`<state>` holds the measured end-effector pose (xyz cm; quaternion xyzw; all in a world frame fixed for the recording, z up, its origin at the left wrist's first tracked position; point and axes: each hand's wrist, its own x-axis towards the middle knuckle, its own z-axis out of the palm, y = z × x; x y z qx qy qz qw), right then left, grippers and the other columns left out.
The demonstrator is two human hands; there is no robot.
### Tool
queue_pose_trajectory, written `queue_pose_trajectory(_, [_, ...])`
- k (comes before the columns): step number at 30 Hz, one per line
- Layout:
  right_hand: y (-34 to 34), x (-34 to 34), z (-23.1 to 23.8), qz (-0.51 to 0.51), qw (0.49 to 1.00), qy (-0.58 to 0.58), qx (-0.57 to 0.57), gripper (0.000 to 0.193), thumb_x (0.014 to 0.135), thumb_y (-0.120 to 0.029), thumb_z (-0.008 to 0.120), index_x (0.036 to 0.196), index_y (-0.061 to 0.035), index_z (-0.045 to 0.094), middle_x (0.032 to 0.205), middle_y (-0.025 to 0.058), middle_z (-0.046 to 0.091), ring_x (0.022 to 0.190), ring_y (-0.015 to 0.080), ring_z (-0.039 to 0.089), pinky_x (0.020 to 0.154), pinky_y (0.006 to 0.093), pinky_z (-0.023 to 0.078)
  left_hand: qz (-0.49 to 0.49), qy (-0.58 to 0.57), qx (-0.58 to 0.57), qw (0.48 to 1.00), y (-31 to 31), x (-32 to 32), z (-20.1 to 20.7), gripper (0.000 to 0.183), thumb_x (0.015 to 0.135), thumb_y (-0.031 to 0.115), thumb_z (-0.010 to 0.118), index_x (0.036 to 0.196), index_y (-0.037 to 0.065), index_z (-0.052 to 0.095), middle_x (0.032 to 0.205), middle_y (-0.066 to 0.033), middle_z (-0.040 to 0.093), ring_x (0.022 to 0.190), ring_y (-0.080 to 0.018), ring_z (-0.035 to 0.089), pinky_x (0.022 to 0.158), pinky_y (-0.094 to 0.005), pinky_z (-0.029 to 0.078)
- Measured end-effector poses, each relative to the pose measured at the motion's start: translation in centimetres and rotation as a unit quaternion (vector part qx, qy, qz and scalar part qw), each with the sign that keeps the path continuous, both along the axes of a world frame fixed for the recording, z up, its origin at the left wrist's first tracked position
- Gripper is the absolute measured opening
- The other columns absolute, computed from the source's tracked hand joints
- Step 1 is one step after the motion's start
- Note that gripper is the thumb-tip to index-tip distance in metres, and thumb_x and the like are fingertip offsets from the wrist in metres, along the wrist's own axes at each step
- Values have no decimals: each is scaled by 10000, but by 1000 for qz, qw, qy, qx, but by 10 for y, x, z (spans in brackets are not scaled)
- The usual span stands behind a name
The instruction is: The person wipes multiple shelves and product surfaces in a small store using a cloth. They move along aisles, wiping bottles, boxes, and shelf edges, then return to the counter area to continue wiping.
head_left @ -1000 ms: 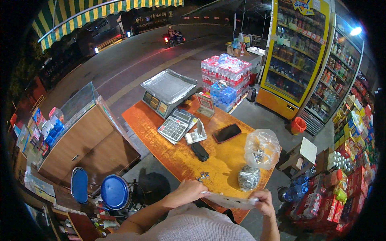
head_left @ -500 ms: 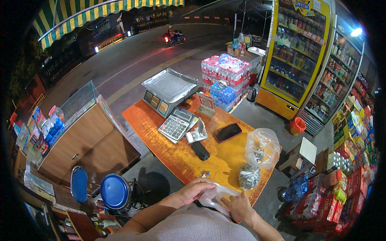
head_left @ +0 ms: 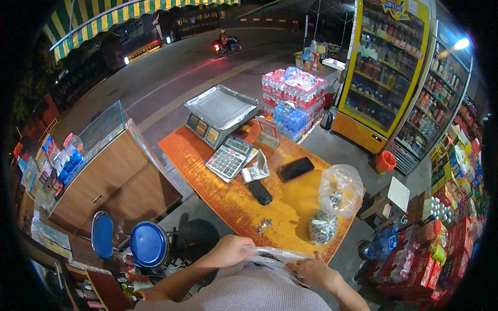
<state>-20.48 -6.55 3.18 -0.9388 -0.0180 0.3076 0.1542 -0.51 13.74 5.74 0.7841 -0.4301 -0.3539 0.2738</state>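
Note:
My left hand point(head_left: 228, 251) and my right hand point(head_left: 310, 271) both grip a small clear plastic bag point(head_left: 275, 254) close to my chest, at the near edge of an orange table point(head_left: 244, 202). On the table just beyond my hands lies a small cluster of metal pieces point(head_left: 263, 225). Farther right sit a tied clear bag of small parts point(head_left: 322, 227) and a larger puffed clear bag point(head_left: 340, 189) with parts inside.
The table also holds a calculator point(head_left: 229, 158), a black phone point(head_left: 296, 169), a dark pouch point(head_left: 260, 192), folded paper point(head_left: 257, 170) and a weighing scale point(head_left: 220, 113). Bottled water packs point(head_left: 293, 98) and drink fridges point(head_left: 399, 78) stand behind. Blue stools point(head_left: 148, 243) and a wooden counter point(head_left: 109, 181) are at left.
My right hand moved left toward the left hand and then out slightly again, keeping hold of the clear bag. The things on the table have not moved.

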Motion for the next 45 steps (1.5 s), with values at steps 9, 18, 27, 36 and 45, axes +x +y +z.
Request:
queue_pose_trajectory(9, [-37, 16, 39, -139, 836, -328, 417, 223, 786, -112, 663, 1004, -66, 678, 1054, 50, 657, 1025, 234, 604, 1031, 484, 317, 184, 326, -159, 914, 45, 20, 34, 243, 931, 174, 535, 1079, 2, 624, 812, 41, 597, 666, -11, 477, 581, -174, 384])
queue_pose_trajectory(18, [-55, 56, -37, -342, 801, -325, 368, 172, 840, -2, 572, 985, 16, 661, 936, 78, 670, 864, 153, 620, 776, 279, 493, 505, 256, -331, 755, 100, 44, 39, 227, 897, 174, 546, 1059, 35, 623, 767, 27, 581, 594, -46, 466, 545, -197, 405])
queue_pose_trajectory(27, [-45, 95, -100, -229, 863, -337, 298, 369, 770, -33, 641, 1136, -21, 598, 1169, 170, 573, 1060, 309, 578, 852, 359, 499, 511, 178, -451, 710, 144, 51, 48, 308, 922, 215, 541, 1144, 3, 572, 986, -56, 622, 879, -149, 601, 832, -331, 506])
queue_pose_trajectory(36, [12, 140, -135, -214, 895, -388, 50, 671, 695, -441, 739, 1219, -87, 513, 1163, 162, 504, 1049, 359, 478, 901, 443, 409, 499, 193, -429, 728, 154, 58, 29, 332, 919, 204, 532, 1182, 2, 552, 1117, -92, 609, 994, -195, 595, 823, -333, 508])
queue_pose_trajectory(45, [20, 159, -171, -178, 895, -406, -48, 215, 829, -230, 580, 975, -74, 555, 948, 147, 524, 960, 337, 524, 790, 425, 463, 540, 311, -396, 674, 92, 40, 18, 228, 881, 185, 551, 1057, 57, 623, 872, -20, 649, 633, -107, 589, 514, -250, 471])
